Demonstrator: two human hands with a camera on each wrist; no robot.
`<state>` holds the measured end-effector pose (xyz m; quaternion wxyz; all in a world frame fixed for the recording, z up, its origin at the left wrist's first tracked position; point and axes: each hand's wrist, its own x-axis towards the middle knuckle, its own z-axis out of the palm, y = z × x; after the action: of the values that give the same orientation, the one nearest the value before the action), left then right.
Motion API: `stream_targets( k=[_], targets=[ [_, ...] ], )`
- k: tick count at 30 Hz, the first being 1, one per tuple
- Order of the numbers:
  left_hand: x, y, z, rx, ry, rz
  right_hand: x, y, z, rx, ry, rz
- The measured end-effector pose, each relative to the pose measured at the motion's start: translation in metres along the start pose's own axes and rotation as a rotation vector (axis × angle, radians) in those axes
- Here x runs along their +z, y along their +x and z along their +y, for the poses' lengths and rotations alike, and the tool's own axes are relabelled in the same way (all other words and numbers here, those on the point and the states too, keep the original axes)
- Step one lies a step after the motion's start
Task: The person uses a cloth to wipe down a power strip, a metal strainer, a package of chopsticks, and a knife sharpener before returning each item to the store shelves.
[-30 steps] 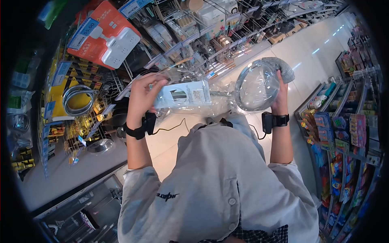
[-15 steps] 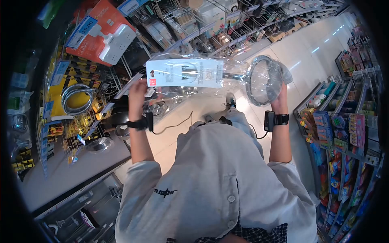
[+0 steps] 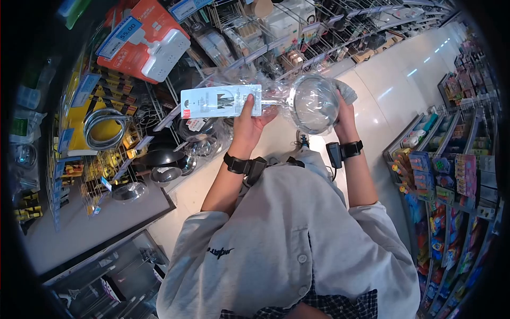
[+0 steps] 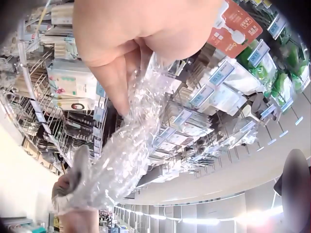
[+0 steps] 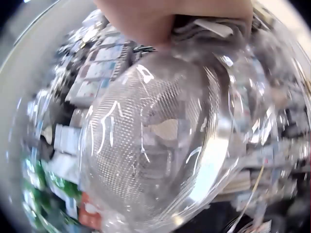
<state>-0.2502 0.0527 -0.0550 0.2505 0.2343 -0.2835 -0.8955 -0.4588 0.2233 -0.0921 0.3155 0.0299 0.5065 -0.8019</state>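
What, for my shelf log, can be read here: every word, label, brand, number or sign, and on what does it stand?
"55.00": price tag over the orange pack.
Orange pack's own print: too blurred.
Bagged card: print too small.
Shirt: dark lettering, too distorted to read surely.
Other shelf tags and rack packs: too small or blurred.

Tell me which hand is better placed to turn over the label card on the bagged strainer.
Left, I'd judge: the left hand grips the clear packaging, one digit over the label card. The right hand holds the strainer by its round end, away from the card.
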Motion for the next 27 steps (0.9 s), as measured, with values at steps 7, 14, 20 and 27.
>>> stream_targets(
  k=[7,14,20,27],
  targets=[
    [0.013,0.002,-0.012,0.174,0.066,0.114,0.079,-0.063,-0.045,-1.104,-1.049,-0.174],
    [0.021,-0.003,-0.002,0.132,0.041,0.270,0.088,-0.094,-0.021,-1.063,-1.597,-0.567],
    [-0.003,-0.002,0.008,0.162,0.155,0.048,0.031,-0.051,-0.026,-0.830,-1.557,-0.259],
    [0.030,-0.015,0.005,0.161,0.073,0.099,0.067,-0.089,-0.025,-0.933,-1.543,-0.426]
  ],
)
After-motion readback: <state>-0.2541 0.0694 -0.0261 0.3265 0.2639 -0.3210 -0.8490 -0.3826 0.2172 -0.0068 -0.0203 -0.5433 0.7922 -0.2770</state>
